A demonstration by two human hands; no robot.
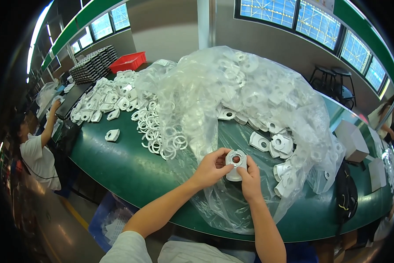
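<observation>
Bare forearms, short white sleeve (127, 247) (left arm), no gloves

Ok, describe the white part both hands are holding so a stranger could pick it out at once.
Start at the big clear plastic bag on the green table. At its near edge, the left hand and right hand hold a white plastic part with a round hole. Unlike the others, it is lifted off the pile.
</observation>
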